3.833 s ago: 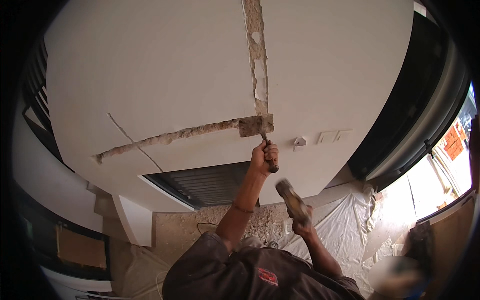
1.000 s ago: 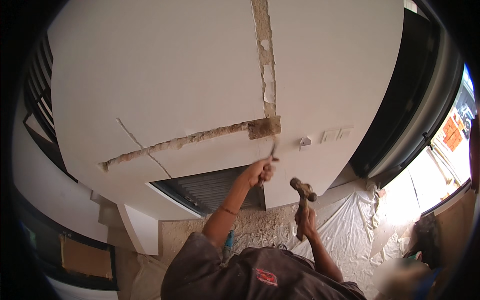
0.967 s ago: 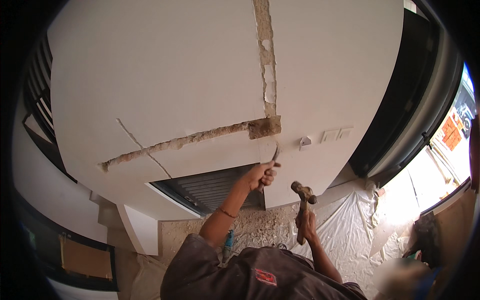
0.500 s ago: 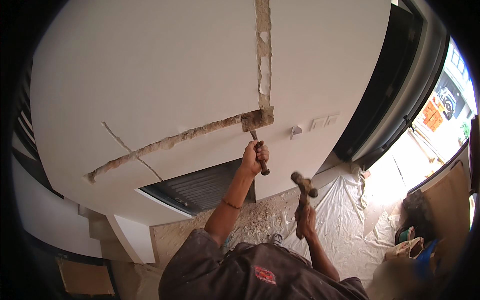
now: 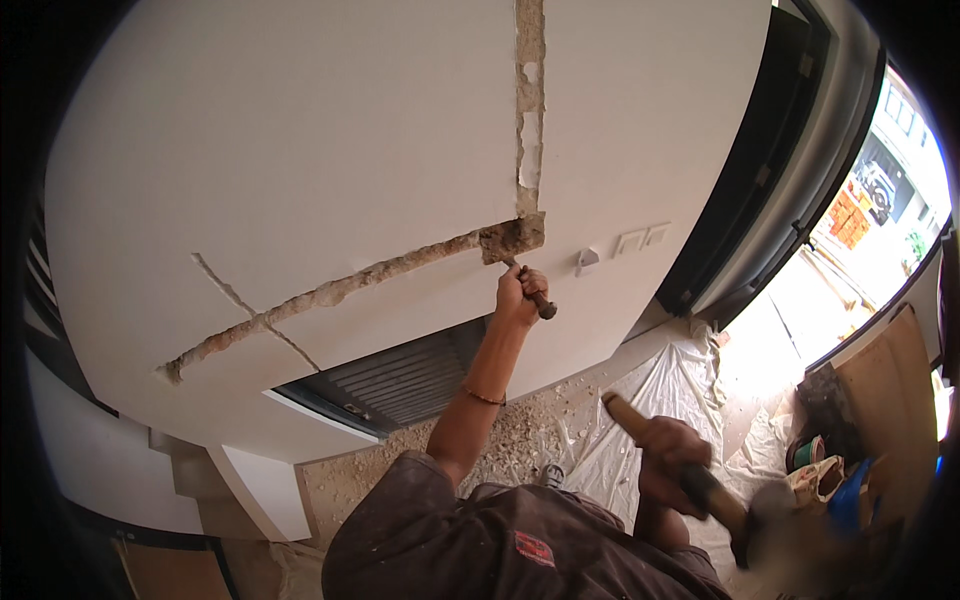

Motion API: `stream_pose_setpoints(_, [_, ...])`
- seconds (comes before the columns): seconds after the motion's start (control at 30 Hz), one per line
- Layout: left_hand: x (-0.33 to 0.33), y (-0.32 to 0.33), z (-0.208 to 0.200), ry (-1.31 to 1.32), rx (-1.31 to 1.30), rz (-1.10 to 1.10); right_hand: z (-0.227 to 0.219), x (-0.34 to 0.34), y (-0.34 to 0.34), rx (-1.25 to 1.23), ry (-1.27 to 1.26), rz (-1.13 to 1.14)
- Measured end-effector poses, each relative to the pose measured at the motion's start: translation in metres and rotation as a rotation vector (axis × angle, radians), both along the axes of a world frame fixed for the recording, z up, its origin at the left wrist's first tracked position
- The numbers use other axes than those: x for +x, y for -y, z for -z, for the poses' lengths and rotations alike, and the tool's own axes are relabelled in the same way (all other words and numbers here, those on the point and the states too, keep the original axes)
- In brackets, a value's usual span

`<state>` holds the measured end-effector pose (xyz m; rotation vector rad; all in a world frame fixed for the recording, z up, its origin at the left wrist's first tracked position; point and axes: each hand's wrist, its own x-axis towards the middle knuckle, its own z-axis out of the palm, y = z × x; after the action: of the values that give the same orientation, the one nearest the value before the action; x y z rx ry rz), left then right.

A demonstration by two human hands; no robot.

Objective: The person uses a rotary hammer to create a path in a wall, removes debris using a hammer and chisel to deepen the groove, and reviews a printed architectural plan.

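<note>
My left hand [image 5: 520, 292] is closed round a cold chisel [image 5: 544, 307], its rounded striking end sticking out below on the right. The chisel's tip meets the lower edge of a rough, square-cornered recess [image 5: 515, 238] cut into the white wall [image 5: 330, 150]. Lower right, my right hand [image 5: 676, 455] grips a hammer [image 5: 724, 508] by its handle, swung back away from the chisel. The handle's pale butt points up-left, and the hammer's head end is blurred. From the recess, a chased groove [image 5: 340, 288] runs left and another groove [image 5: 530, 110] runs up.
Plaster rubble [image 5: 480, 442] litters the floor under the wall, beside a wrinkled plastic sheet [image 5: 655, 375]. A dark slatted panel [image 5: 400, 375] sits low in the wall. White switch plates [image 5: 640, 240] are right of the recess. Bags and a bucket [image 5: 806, 453] stand at right, near a bright doorway.
My right hand has swung the hammer down and right, away from the wall, turning its head backward. My left hand has tilted the chisel, its striking end moving up and right.
</note>
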<state>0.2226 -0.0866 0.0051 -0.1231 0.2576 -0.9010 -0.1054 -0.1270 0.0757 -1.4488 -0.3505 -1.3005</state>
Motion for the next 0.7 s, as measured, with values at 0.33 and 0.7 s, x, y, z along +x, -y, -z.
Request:
stream_pose_setpoints(0.33, [0.017, 0.007, 0.006, 0.063, 0.044, -0.061, 0.118, 0.074, 0.035, 0.46, -0.996, -0.246])
stream_pose_setpoints(0.7, [0.011, 0.011, -0.008, 0.019, 0.059, -0.005, 0.09, 0.083, 0.052, -0.629, -0.639, 0.346])
